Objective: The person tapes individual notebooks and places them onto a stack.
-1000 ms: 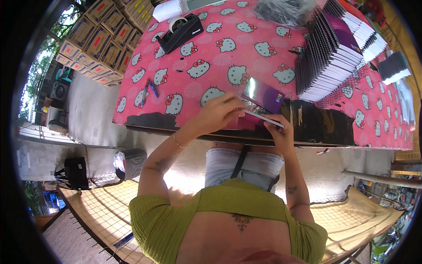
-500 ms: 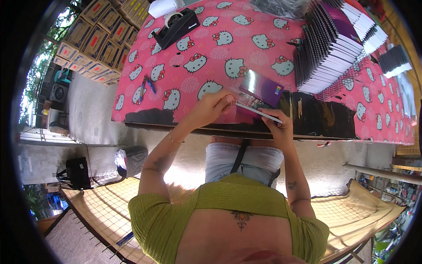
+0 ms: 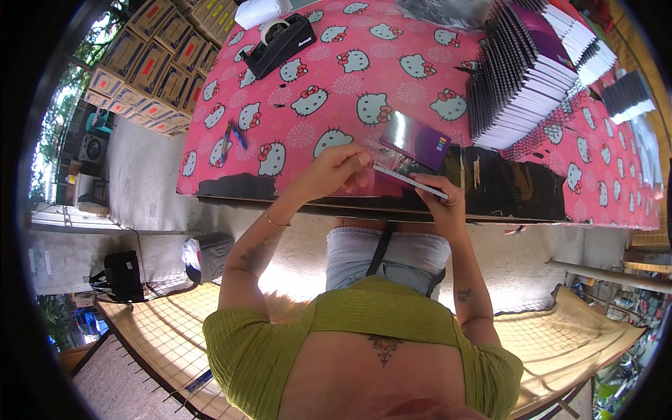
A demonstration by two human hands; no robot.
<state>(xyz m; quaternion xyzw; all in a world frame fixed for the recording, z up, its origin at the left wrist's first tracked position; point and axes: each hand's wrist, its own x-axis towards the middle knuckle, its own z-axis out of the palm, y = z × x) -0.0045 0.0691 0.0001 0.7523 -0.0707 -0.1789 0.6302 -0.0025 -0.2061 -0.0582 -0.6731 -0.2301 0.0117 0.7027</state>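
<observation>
My right hand (image 3: 446,201) grips a thin spiral notebook (image 3: 407,180), held edge-on just above the near edge of the table, thumb on top. At the notebook's left end is my left hand (image 3: 339,170), its thumb and fingers pinched together; whatever lies between the fingertips is too small to make out. Just beyond them a purple notebook (image 3: 425,143) with a glossy cover and a spiral binding lies on the pink patterned tablecloth (image 3: 301,129).
Tall stacks of spiral notebooks (image 3: 518,84) stand at the right. A black tape dispenser (image 3: 281,47) sits far left, with blue pens (image 3: 234,138) nearer. Clear plastic (image 3: 448,10) lies at the back. Cardboard boxes (image 3: 157,59) are piled beyond the table's left side.
My left hand has turned a little at the wrist and its lower fingers have dropped slightly. The notebook in my right hand is tipped slightly lower; the hand has barely moved.
</observation>
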